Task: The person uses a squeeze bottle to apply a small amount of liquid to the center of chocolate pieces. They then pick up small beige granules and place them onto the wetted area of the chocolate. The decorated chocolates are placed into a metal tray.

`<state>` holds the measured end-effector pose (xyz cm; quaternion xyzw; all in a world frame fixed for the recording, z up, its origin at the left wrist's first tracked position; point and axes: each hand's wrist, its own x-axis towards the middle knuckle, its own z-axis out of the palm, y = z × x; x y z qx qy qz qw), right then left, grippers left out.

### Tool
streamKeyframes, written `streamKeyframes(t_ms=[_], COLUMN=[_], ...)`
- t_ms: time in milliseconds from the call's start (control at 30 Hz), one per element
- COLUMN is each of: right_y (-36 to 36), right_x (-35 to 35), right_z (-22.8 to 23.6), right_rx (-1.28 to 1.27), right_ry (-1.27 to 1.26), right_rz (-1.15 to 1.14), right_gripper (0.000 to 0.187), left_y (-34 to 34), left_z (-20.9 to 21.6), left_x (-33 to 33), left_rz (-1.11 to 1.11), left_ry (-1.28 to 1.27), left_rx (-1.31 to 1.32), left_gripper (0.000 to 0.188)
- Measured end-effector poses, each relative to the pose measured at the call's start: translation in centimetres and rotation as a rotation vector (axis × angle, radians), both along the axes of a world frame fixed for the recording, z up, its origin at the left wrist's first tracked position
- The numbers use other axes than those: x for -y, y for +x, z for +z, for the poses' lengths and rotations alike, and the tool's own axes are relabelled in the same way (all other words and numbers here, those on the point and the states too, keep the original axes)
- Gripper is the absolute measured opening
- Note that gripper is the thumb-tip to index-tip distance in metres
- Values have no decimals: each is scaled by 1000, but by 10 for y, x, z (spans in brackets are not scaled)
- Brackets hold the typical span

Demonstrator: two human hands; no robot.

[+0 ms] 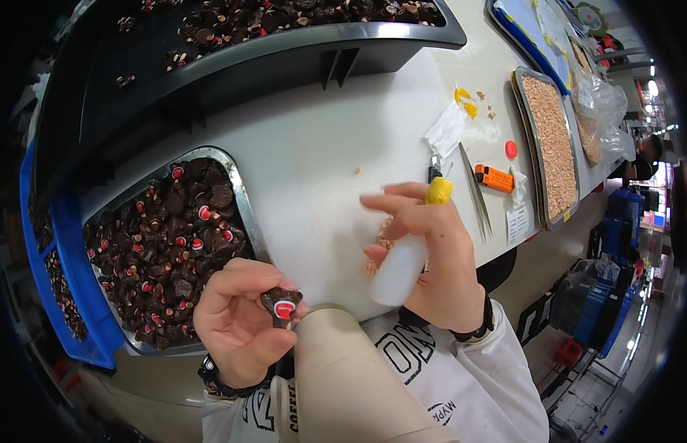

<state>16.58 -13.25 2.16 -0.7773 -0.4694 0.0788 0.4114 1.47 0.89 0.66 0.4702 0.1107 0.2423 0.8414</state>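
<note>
In my left hand [244, 317], a small dark brown lumpy piece [272, 298] with a round red-and-white end [284, 310] is pinched between thumb and fingers. My right hand [439, 258] is wrapped round a whitish translucent bottle [397, 275], tilted with its wide end low. A yellow part [438, 190] shows at the top of that hand; I cannot tell whether it is the bottle's cap or a finger cover. Small tan bits [371, 267] lie beside the right fingers. Left of my left hand, a metal tray [249, 214] holds many similar dark pieces.
A large black tray [284, 55] of dark pieces spans the back. At right lie tweezers [475, 190], an orange lighter [495, 178], a red cap [511, 150] and a tray of tan bits [551, 148]. A blue bin [81, 295] stands far left; a beige column [343, 369] rises before me.
</note>
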Motion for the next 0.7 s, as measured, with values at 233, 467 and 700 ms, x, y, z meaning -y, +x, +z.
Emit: streamKeyframes(t_ms=[233, 467, 700], right_y=[12, 11, 4], right_x=[-13, -8, -9], right_z=[-5, -9, -7], right_rx=[113, 279, 215], right_ry=[-276, -197, -103], right_rz=[64, 123, 88], right_gripper=[43, 26, 19], left_y=[-1, -1, -2], left_z=[0, 3, 3], left_x=[-1, -2, -3], left_rz=[-105, -152, -157], left_ry=[-16, -34, -20], left_rx=[-6, -23, -31], left_gripper=[46, 43, 43])
